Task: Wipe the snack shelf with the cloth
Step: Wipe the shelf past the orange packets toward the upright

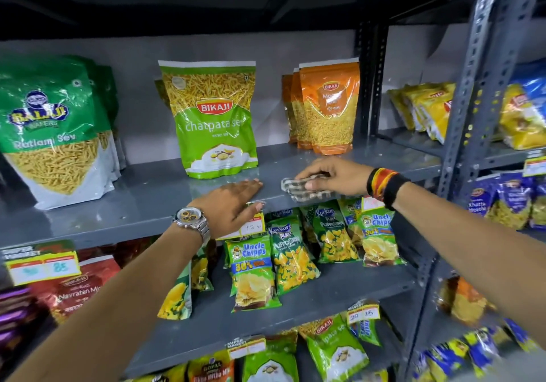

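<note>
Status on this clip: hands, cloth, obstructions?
Right hand pressing cloth on shelf front edge. Left hand flat, empty. Green packet stands behind.

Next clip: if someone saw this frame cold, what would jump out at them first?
Probably the two hands on the front edge of the grey shelf: the right hand presses a checked cloth onto it, while the left hand, with a wristwatch, lies flat beside it. Just behind them stands a bright green Bikaji chatpata sev bag, with orange Bikaji bags to its right.
</note>
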A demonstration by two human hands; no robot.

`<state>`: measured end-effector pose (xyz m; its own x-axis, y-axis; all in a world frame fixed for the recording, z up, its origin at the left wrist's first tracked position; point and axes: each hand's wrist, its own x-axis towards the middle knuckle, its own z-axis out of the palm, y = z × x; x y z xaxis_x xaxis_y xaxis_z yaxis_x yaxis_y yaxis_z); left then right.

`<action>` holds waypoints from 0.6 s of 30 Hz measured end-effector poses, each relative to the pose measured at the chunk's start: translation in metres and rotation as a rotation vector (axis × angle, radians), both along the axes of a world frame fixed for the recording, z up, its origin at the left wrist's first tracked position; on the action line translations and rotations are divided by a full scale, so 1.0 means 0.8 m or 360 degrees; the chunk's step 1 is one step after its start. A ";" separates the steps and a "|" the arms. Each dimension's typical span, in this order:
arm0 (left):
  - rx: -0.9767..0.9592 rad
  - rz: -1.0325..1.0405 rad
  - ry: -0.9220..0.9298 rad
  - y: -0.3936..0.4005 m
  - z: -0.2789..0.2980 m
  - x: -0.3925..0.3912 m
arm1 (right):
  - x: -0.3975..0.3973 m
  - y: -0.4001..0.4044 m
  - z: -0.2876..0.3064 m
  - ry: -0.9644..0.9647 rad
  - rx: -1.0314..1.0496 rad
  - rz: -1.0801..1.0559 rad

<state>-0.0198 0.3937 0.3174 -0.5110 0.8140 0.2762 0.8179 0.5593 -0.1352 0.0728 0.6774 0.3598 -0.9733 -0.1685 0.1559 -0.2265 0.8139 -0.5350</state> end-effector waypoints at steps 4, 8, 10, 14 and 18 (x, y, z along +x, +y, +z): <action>0.0007 0.0032 -0.0018 0.004 0.000 0.000 | 0.021 0.039 0.026 0.0098 -0.0123 -0.0034; -0.0013 0.0055 0.0026 0.045 0.006 0.007 | -0.018 0.101 0.064 0.0370 -0.0242 -0.0268; -0.0028 0.0035 0.0047 0.082 0.012 0.011 | -0.050 0.121 0.072 0.0416 -0.0222 -0.0380; -0.0075 0.0042 0.0047 0.156 0.012 0.007 | -0.111 0.140 0.058 0.0418 -0.0043 -0.0375; -0.0039 0.0081 0.0019 0.186 0.002 -0.001 | -0.155 0.151 0.022 0.0396 0.0171 -0.0185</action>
